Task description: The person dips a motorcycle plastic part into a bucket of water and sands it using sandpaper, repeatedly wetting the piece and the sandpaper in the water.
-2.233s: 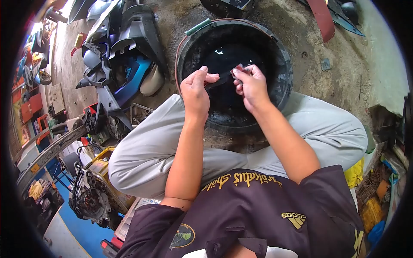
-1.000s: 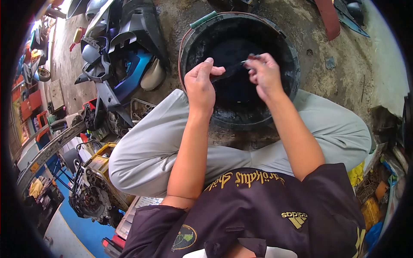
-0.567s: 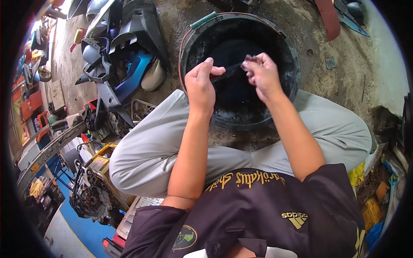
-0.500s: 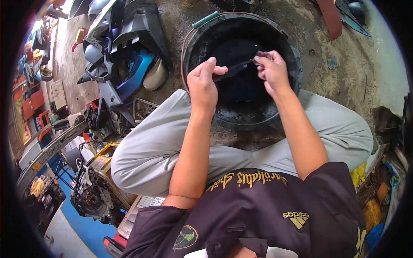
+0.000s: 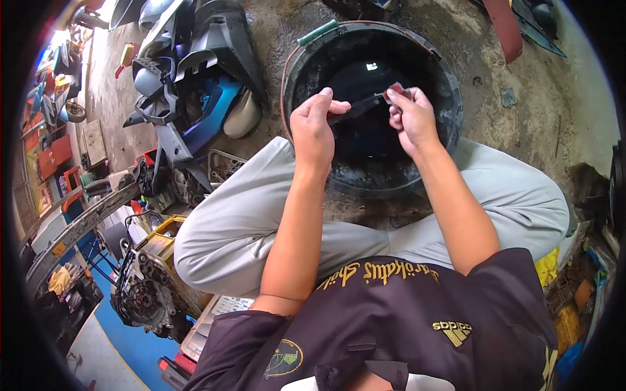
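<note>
Over a black bucket (image 5: 435,153) of dark water, both my hands are close together. My left hand (image 5: 314,127) is closed on one end of a long, thin dark plastic piece (image 5: 357,111), with the thumb on top. That piece slants up to the right, towards my other hand. In my right hand (image 5: 414,118) is a folded reddish-brown and grey piece of sandpaper (image 5: 395,90), pinched between thumb and fingers beside the far end of the dark piece. Whether the two touch is hard to make out against the water.
Grey and blue motorcycle fairings (image 5: 212,111) lie on the concrete floor to the left. An engine (image 5: 145,293) stands at the lower left beside a yellow crate (image 5: 171,228). The bucket's wire handle has a green grip (image 5: 317,32). A red panel (image 5: 503,32) lies at the upper right.
The view has shifted slightly. My right hand with the sandpaper has moved a little down and left relative to the bucket; my left hand keeps its hold on the dark piece.
</note>
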Demonstrator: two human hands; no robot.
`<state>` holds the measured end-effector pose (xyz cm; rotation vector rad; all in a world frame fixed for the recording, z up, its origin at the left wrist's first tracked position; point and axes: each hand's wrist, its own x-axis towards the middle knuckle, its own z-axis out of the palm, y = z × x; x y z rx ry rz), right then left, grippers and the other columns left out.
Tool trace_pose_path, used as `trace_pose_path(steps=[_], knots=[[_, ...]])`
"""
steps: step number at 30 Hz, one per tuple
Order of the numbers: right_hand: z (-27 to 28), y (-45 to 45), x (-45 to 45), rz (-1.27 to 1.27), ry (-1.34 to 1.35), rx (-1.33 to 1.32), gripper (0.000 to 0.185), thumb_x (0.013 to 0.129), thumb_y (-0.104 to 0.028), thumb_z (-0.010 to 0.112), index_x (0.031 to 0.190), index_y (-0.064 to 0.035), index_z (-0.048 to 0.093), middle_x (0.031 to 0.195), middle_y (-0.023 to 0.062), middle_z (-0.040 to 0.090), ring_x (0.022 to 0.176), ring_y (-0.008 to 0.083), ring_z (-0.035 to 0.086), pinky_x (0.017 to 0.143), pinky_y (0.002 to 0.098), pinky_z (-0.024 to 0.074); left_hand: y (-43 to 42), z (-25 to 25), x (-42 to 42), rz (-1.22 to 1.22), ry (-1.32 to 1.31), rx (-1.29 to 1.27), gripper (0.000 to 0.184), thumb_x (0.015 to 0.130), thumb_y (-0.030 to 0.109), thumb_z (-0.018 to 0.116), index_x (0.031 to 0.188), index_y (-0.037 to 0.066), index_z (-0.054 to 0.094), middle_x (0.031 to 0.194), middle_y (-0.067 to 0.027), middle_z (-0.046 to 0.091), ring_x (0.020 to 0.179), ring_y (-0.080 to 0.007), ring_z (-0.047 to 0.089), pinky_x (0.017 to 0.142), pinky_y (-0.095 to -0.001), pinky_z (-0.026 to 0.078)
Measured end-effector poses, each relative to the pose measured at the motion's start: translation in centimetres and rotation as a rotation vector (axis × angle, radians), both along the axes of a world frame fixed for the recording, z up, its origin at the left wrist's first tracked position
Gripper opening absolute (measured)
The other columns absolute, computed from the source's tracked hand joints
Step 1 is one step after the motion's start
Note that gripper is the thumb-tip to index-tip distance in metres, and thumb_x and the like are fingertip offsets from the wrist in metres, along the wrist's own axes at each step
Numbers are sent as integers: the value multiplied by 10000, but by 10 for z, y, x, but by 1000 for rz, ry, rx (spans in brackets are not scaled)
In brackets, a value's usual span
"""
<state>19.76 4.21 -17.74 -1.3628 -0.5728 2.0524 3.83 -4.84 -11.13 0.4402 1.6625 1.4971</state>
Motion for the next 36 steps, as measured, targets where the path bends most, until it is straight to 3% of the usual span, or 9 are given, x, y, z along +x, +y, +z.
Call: trace_pose_path(steps=[4, 10, 15, 19, 23, 26, 29, 34, 36], knots=[[32, -38, -21, -18, 126, -168, 172, 952, -79, 709, 971, -120, 543, 907, 34, 656, 683, 55, 541, 533, 178, 417, 1, 0, 2, 66, -55, 50, 350, 1013, 247, 618, 810, -17, 726, 826, -123, 745, 814, -173, 681, 896, -329, 491], [38, -44, -27, -48, 195, -296, 181, 944, -65, 694, 1028, -124, 546, 906, 15, 615, 652, 55, 525, 520, 189, 411, 3, 2, 1, 46, -46, 41, 340, 1020, 236, 609, 829, -20, 727, 828, -128, 746, 819, -173, 686, 880, -331, 503], [11, -35, -19, -64, 188, -199, 174, 943, -45, 689, 1000, -116, 541, 895, 18, 618, 668, 54, 531, 525, 194, 420, 2, 0, 1, 46, -31, 56, 334, 1023, 223, 604, 825, -16, 727, 832, -127, 748, 816, -174, 686, 879, -329, 505], [44, -41, -26, -8, 222, -266, 177, 932, -36, 688, 980, -112, 535, 880, 24, 616, 675, 49, 541, 509, 187, 411, -1, -3, 4, 48, -38, 56, 336, 1023, 222, 602, 817, -13, 726, 834, -128, 747, 811, -177, 684, 874, -326, 504], [14, -30, -20, -36, 141, -225, 171, 928, -32, 679, 983, -116, 540, 856, 12, 597, 660, 62, 532, 501, 197, 405, 1, -2, 4, 44, -16, 46, 343, 1021, 229, 604, 811, -14, 723, 831, -128, 747, 813, -177, 683, 867, -323, 503], [51, -42, -28, 23, 240, -288, 174, 924, -41, 687, 982, -116, 541, 839, 10, 593, 643, 63, 522, 496, 191, 398, 0, -1, 3, 54, -27, 44, 348, 1020, 234, 604, 807, -15, 721, 831, -125, 746, 813, -176, 681, 868, -322, 501], [16, -31, -20, 3, 112, -173, 176, 923, -58, 703, 1009, -109, 558, 849, 15, 606, 648, 62, 526, 497, 195, 403, 0, -1, 5, 42, 4, 40, 351, 1021, 239, 602, 809, -13, 725, 836, -127, 748, 814, -177, 680, 874, -325, 498], [47, -41, -26, 91, 198, -205, 160, 930, -59, 686, 998, -109, 550, 867, 24, 614, 669, 69, 532, 508, 209, 406, -2, -3, 3, 50, -28, 45, 352, 1017, 246, 607, 815, -16, 727, 847, -130, 751, 836, -185, 685, 890, -336, 492], [24, -25, -24, -4, 49, -139, 168, 925, -48, 694, 980, -113, 549, 848, 22, 611, 657, 71, 535, 507, 209, 403, 0, -2, 3, 41, -28, 61, 352, 1016, 246, 607, 813, -16, 725, 847, -130, 750, 843, -188, 686, 896, -339, 491]])
